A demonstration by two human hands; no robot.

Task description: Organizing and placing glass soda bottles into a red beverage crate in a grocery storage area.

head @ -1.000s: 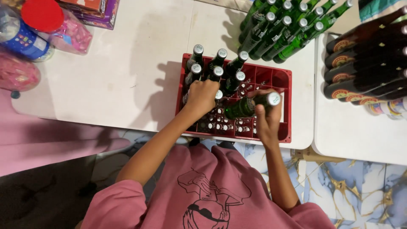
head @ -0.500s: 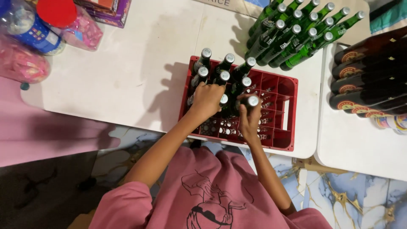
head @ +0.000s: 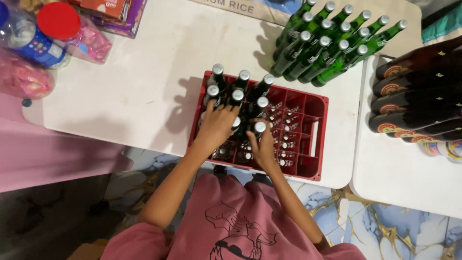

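Over red crate (head: 315, 139): left hand (head: 217, 126) fingers spread on bottle caps; right hand (head: 262, 147) grips capped bottle (head: 259, 129)

Both arms extended — left hand (head: 217, 126), right hand (head: 263, 148) fingers curled.

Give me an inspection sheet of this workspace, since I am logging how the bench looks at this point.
Surface: white table, second white table beside it.
Job's things: red crate at the table's near edge, dark bottles upright in its left compartments.
Clutter: green bottles standing behind the crate, brown bottles, red-lidded jar, pink packets.
Hands: left hand on bottles in the crate; right hand around one bottle's neck.
Cables: nothing seen.
Surroundings: marbled floor.
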